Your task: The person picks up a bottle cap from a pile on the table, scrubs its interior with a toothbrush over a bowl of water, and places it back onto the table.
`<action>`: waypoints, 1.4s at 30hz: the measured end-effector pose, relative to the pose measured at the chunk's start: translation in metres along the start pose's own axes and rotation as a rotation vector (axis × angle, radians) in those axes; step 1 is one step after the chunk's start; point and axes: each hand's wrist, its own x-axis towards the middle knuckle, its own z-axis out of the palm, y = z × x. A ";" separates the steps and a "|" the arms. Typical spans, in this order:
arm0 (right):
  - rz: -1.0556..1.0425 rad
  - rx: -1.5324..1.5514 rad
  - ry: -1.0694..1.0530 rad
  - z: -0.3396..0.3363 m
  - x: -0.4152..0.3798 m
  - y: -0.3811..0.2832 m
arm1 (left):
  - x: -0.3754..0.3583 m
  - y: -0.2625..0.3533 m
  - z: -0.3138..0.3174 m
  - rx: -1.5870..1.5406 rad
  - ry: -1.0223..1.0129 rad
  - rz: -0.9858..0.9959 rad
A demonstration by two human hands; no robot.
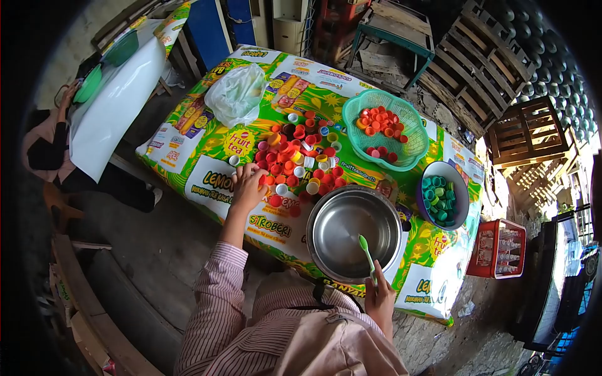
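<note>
My left hand (246, 186) is at the near left edge of a loose pile of bottle caps (295, 153), mostly red with some white, yellow and dark ones. Its fingers are closed round a red bottle cap (262, 181). In my right hand (380, 297) is a green toothbrush (365, 247), its head raised over the near side of a steel bowl (326, 229). That bowl has only a bare, shiny inside showing. Beyond it stand a mint-green plastic basket (411, 160) with red caps and a purple bowl (462, 197) with green caps.
A patterned cloth covers the table (276, 229). A white plastic bag (235, 100) lies at its far left. Another person (53, 141) sits at a white table (119, 109) on the left. A red crate (501, 272) and wooden pallets (480, 59) stand to the right.
</note>
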 end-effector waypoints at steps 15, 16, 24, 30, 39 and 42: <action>-0.014 0.007 0.009 -0.002 0.000 0.002 | 0.015 0.004 0.011 -0.189 0.116 -0.047; -0.025 0.009 0.015 -0.002 0.000 0.002 | 0.018 0.000 0.010 -0.252 0.179 0.010; 0.006 0.031 0.010 -0.009 0.000 0.004 | 0.009 0.041 -0.038 -0.674 0.274 -0.125; 0.003 0.011 0.086 -0.016 0.001 0.019 | -0.045 0.158 -0.033 -0.464 0.013 0.299; -0.044 -0.004 0.122 -0.023 -0.005 0.032 | -0.057 0.191 0.039 -0.271 -0.235 0.341; -0.008 0.015 0.129 -0.025 -0.008 0.033 | -0.056 0.192 0.041 -0.249 -0.260 0.339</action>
